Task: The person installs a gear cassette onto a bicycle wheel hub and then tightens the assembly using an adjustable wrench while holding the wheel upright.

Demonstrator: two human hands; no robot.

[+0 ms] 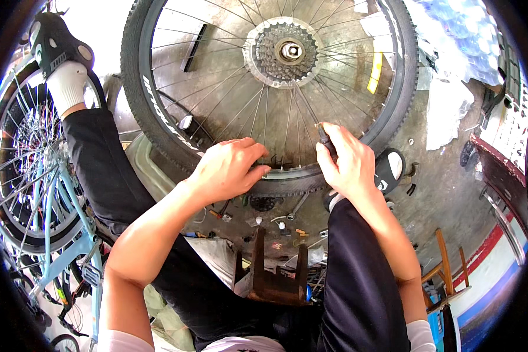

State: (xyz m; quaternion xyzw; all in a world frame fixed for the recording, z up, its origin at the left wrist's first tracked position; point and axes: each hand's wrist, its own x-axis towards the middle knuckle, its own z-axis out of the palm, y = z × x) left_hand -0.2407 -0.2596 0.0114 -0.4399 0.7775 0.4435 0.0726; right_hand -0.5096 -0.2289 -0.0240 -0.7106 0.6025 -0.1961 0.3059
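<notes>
Ok so 1 bike wheel [291, 51], w/ 1 cassette [267, 58], sits btwn the person's legs, far side of the hands. Right hand [352, 161] holds 1 dark tool handle [325, 141] at the near right rim; left hand [226, 167] is curled narrow by the near rim, can't tell if it's gripping smth. 2 shoes [58, 47], 1 yellow strip [375, 73] far right. Bluish plastic packaging [457, 38] far right too, contents unclear tbh.

Worn grey concrete floor [446, 182], stained, with loose articles

Toward its right edge: one crumpled white plastic bag [444, 111]; one brown wooden-framed chair [444, 258]. Toward its far edge: one flat yellow strip [375, 73]; one narrow black bar [193, 49]. Nearer edge: one dark brown wooden stool [271, 286]; small scattered parts [282, 225], kinds indistinct.
</notes>
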